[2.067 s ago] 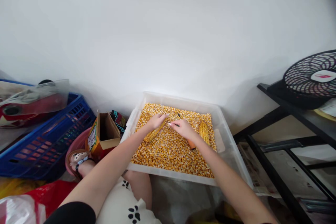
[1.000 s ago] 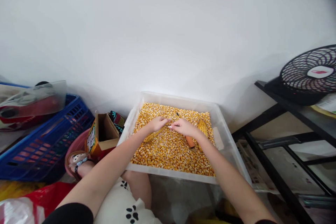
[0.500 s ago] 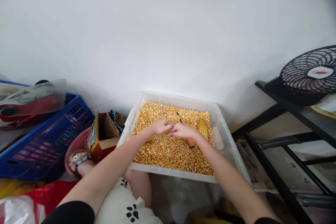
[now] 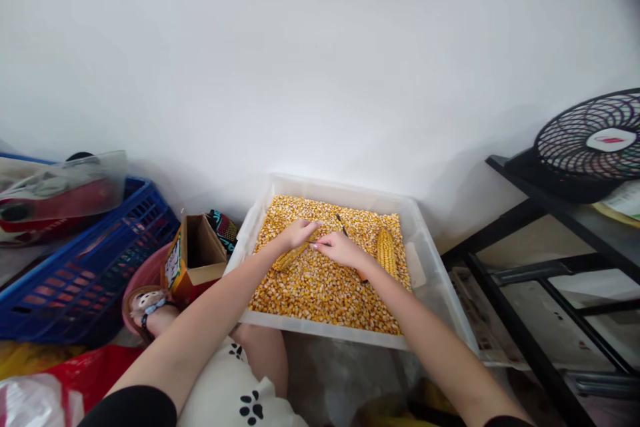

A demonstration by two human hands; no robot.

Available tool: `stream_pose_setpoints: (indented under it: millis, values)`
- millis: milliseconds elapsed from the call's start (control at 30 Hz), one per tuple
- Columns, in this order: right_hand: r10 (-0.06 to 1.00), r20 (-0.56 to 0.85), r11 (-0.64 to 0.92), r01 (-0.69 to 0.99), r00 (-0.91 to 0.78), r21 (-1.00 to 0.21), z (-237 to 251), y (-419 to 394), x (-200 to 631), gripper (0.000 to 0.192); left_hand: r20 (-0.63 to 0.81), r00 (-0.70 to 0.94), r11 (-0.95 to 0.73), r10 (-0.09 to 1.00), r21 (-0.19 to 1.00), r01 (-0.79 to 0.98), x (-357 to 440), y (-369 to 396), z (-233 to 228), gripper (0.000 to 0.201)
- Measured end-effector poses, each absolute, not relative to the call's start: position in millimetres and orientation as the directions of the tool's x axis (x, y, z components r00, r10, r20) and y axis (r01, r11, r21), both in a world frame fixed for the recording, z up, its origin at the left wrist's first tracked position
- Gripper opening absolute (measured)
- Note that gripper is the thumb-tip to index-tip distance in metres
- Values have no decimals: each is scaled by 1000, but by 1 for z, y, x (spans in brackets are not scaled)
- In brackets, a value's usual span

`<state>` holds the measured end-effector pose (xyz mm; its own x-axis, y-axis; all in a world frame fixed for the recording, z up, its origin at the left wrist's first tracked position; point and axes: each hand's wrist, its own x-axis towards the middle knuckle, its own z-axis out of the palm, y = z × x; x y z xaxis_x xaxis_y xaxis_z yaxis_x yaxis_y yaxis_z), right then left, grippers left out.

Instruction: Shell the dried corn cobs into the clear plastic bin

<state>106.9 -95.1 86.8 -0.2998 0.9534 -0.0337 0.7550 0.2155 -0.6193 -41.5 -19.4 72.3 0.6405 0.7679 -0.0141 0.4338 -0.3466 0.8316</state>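
Observation:
An ear of corn point(image 4: 290, 258) lies slanted under my left hand point(image 4: 299, 233), whose fingers are closed round its upper part. My right hand point(image 4: 339, 249) is at the far end of that ear, thumb and fingers pressed together against it. Loose corn kernels point(image 4: 320, 300) fill the bottom of a translucent plastic bin point(image 4: 330, 329) beneath both hands. A second ear of corn point(image 4: 386, 251) rests on the kernels to the right. Between it and my right hand is a tool with a dark shaft point(image 4: 342, 224) and an orange handle, partly hidden by my right hand and wrist.
A white wall point(image 4: 320, 67) rises behind the bin. On the left stand a blue crate point(image 4: 85, 273), an opened cardboard box point(image 4: 205, 260) and a pink basin point(image 4: 143, 273). To the right, a black fan point(image 4: 590, 140) sits on a black metal rack point(image 4: 545, 213).
My hands have shifted slightly left and moved a little apart. More of the ear under my left hand shows, and more of the second ear is uncovered.

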Motion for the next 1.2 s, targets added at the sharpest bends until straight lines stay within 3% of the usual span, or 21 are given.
stream_pose_setpoints:
  millis: [233,500,667,800,933,1067,1200]
  values:
    - [903,-157,222,746,-400,-628,90,-94,116,34,-24,806,-580,592,682,446,-32,-22,62,41]
    - [851,-232,241,742,-472,-625,87,-89,123,32,-36,812,-615,583,634,469,-30,-26,63,39]
    - [709,-420,289,777,-567,-560,70,-93,110,16,-35,826,-623,563,638,451,-28,-33,67,47]
    - [772,-328,293,763,-544,-576,77,-93,111,21,-14,745,-538,667,683,494,-33,-27,69,52]
    - [893,-148,239,729,-424,-642,95,-94,122,33,-45,607,-282,793,857,432,-42,-17,71,52]
    - [969,38,203,701,-244,-684,102,-94,125,40,-150,619,-47,771,956,290,-45,-15,72,51]
    - [975,63,197,702,-213,-684,101,-93,121,40,-145,622,-44,770,959,279,-44,-18,73,51]
